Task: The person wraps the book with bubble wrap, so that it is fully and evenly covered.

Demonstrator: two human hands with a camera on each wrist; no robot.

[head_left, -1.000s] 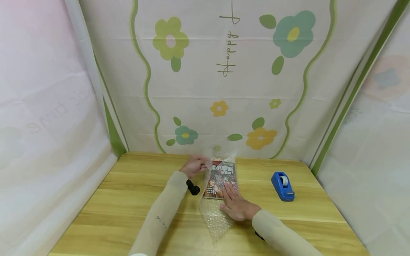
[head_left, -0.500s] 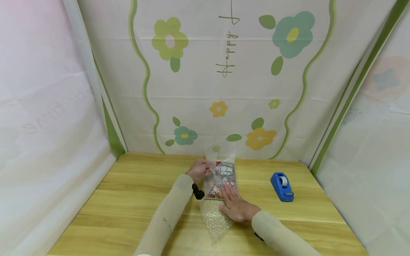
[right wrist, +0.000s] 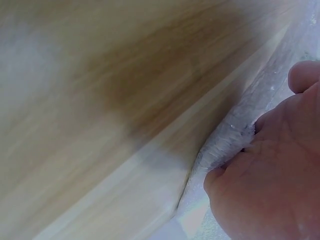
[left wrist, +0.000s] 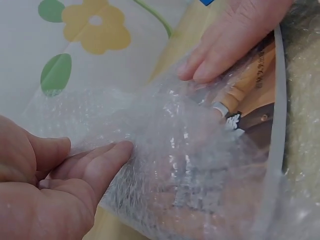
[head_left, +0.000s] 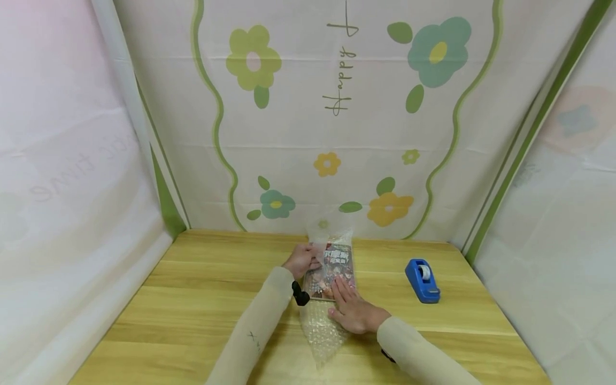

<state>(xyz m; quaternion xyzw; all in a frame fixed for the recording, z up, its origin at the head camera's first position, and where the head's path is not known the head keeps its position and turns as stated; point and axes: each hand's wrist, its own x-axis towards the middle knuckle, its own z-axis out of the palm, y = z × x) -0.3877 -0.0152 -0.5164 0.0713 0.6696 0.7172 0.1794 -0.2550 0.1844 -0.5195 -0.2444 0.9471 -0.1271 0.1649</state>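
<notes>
Fingers (left wrist: 112,162) of the left hand (head_left: 302,260): bent against the thumb, pinching the edge of the bubble wrap (head_left: 323,331).
Fingers of the right hand (head_left: 355,310): extended, gripping nothing, laid on the near right part of the book (head_left: 339,262).
Book from the left fingers: just beside them, to their right; the pinched flap reaches across the left part of its cover, veiling it.
Book from the right fingers: directly beneath the fingertips, stretching away from them toward the far edge of the table (head_left: 192,305).
Long axis of the book: roughly front to back, away from the person, with the flap coming across it from the left.
Nearer hand: the right, resting over the cover; the left is at the left long side, farther up.
Bubble wrap beyond the book: a tapering tail on the table toward the person, another end standing past the far edge.
Tape dispenser (head_left: 422,282): on the table, right of the book and well apart.
Backdrop (head_left: 289,117): flower-printed cloth behind the table.
</notes>
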